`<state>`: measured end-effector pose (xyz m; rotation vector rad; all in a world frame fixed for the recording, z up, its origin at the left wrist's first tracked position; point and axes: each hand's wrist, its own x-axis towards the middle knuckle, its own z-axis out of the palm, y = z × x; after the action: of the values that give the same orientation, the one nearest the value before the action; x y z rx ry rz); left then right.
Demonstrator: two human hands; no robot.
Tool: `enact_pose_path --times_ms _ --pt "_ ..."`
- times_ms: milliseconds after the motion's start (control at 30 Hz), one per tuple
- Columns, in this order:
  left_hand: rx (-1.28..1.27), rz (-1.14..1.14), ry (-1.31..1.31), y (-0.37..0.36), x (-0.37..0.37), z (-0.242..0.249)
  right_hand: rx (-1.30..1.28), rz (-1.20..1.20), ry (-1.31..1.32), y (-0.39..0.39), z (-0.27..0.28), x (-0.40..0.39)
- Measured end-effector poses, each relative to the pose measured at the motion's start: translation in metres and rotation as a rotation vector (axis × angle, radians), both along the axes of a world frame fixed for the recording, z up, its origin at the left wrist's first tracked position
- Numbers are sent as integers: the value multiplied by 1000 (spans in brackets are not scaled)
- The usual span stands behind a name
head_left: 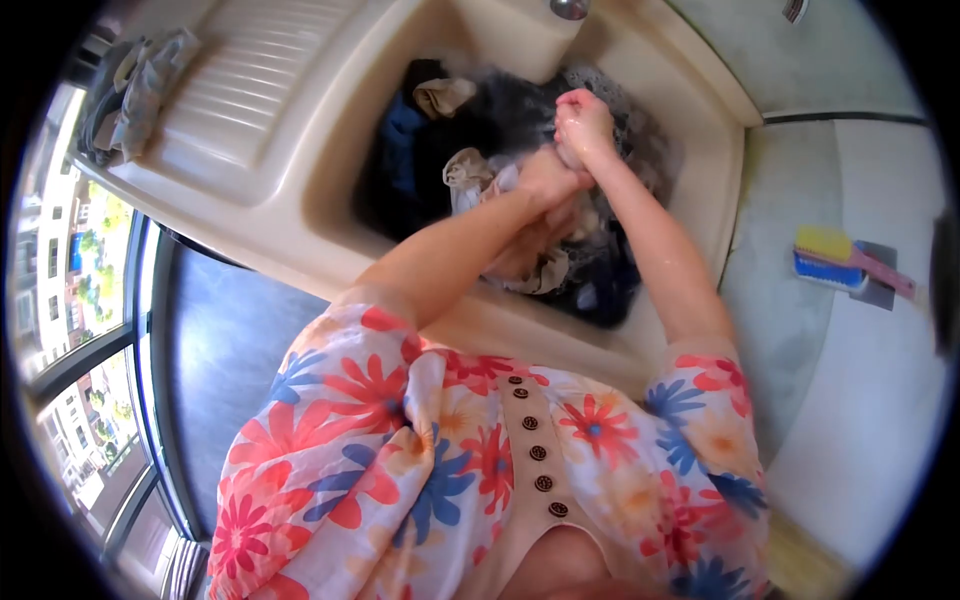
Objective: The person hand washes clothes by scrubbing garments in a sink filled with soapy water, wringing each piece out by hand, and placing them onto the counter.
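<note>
Both my hands meet over a beige sink (325,185) that holds water and wet clothes. My right hand (583,125) is closed, its fingers curled in, at the upper right of the pile. Just below and left of it, my left hand (552,180) is closed too and touches the right wrist area. Light wet cloth (530,250) hangs or lies under my left hand; what each fist grips is too hidden to tell. Dark clothes (430,150) and a beige cloth piece (443,96) lie in the sink to the left. Suds float beside my right hand.
A ribbed drainboard (245,85) adjoins the sink at the left, with grey cloths (140,95) at its far end. The tap (569,8) is at the top. A yellow and blue brush (830,258) is at the right. Windows (85,330) stand at the left.
</note>
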<state>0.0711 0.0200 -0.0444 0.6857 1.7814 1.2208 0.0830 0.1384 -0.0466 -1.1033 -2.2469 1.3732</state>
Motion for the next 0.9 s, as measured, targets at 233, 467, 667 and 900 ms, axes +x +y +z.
enact_pose_path --times_ms 233,467,667,900 --pt "130 -51 -61 9 2 7 -485 15 18 23 34 21" --pt "214 -293 -1412 -18 -1 57 -1005 488 900 23 59 41" --pt "224 -344 -1553 -16 -10 52 -1172 538 969 34 56 37" --pt "200 -199 -1094 -15 -5 74 -1036 181 441 38 70 41"
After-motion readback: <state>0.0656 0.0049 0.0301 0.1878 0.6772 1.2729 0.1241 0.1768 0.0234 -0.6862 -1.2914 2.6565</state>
